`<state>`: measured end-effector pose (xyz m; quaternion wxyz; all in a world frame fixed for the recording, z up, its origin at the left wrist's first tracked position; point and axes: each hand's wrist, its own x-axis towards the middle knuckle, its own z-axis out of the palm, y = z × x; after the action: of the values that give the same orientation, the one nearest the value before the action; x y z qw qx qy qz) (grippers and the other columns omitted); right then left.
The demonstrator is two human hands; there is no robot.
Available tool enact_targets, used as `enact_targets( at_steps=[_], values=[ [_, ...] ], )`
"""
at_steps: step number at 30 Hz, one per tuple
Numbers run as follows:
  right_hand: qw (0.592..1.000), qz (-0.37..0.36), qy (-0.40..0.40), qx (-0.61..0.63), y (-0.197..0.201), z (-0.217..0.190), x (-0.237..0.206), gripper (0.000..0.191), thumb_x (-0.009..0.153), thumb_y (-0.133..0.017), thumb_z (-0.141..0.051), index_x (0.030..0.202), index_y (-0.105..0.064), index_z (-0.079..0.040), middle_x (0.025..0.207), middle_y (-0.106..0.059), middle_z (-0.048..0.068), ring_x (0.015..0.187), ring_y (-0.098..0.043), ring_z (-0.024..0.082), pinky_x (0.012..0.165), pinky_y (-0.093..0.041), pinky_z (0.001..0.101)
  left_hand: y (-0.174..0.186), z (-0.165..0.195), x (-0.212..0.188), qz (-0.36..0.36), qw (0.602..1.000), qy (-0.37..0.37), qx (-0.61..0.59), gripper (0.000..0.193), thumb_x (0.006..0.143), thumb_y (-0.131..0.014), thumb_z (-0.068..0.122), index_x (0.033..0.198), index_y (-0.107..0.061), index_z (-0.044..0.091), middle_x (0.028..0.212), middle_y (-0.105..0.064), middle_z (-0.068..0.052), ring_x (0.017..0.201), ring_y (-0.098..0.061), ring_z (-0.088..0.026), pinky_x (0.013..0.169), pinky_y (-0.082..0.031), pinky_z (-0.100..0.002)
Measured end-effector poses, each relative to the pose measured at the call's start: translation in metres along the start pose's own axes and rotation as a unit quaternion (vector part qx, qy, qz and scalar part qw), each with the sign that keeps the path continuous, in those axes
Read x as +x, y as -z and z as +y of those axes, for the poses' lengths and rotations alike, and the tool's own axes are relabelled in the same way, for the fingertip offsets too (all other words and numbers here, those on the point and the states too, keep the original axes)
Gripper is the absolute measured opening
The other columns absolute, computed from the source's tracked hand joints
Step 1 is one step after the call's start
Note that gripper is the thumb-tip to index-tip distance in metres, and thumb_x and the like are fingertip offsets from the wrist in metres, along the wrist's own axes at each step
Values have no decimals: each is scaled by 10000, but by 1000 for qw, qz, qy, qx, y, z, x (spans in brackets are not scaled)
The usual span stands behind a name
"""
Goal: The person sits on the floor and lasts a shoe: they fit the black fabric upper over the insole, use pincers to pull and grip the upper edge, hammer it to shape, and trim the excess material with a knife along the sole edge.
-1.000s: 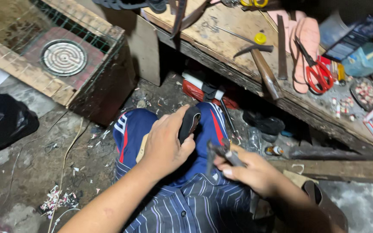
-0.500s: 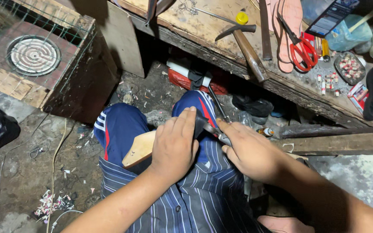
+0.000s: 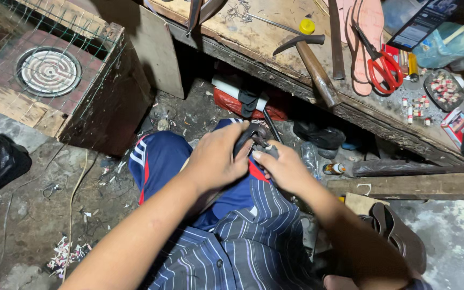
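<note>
Together, left hand and right hand around dark shoe piece

Take the workbench as the mark. On it lie a hammer, then to its right a pair of scissors, and farther right a small dish of bits. Left of the workbench stands a wooden box with a coil burner set in its top. Under the workbench's near edge — on the floor — lie a rolled bundle and a small bottle. Before the workbench, over the lap, the left hand and right hand meet on a small dark piece. A sandal lies right of them.
</note>
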<state>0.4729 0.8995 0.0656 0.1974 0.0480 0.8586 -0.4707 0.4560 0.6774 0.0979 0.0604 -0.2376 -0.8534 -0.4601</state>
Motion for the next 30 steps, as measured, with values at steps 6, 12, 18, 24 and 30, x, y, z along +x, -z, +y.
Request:
enact_targets(
  at_steps=[6,12,18,24,30],
  values=[
    [979,-123,98,-130,30,-7,7,307,898,-626,-185,1102,-680,38,976,-761,156,932,-732,275,846,-567,393,-4,0,-14,-6,1000,-7,-21,534,855,-685,119,1369,-557,50,1297,-651,-175,1104,-648,-383,885,-534,-467],
    [933,10,119,-338,17,-31,-14,554,866,-619,-155,1354,-479,68,1188,-643,327,1139,-604,461,969,-467,512,-10,1,-14,-4,999,14,33,674,744,-690,75,1403,-549,84,1298,-641,-136,1029,-665,-362,872,-512,-467],
    [903,-44,59,-424,18,-55,-24,333,925,-593,-211,1152,-574,33,1074,-704,259,1075,-661,429,966,-505,494,-16,12,-25,-1,990,3,141,740,702,-726,63,1417,-535,49,1306,-603,-164,925,-627,-368,831,-487,-482],
    [966,29,55,-251,11,-45,-19,319,926,-667,-339,1046,-682,-44,901,-730,225,919,-692,430,784,-539,491,-9,-5,-7,35,999,-11,7,641,773,-724,131,1396,-576,91,1196,-695,-150,991,-694,-358,850,-545,-457],
    [984,46,160,-68,1,-27,35,291,909,-666,-318,1043,-753,-75,875,-788,163,805,-773,363,737,-578,426,0,-29,18,-28,994,68,-80,586,802,-769,235,1354,-611,119,1072,-736,-146,844,-728,-317,773,-559,-409]
  ],
)
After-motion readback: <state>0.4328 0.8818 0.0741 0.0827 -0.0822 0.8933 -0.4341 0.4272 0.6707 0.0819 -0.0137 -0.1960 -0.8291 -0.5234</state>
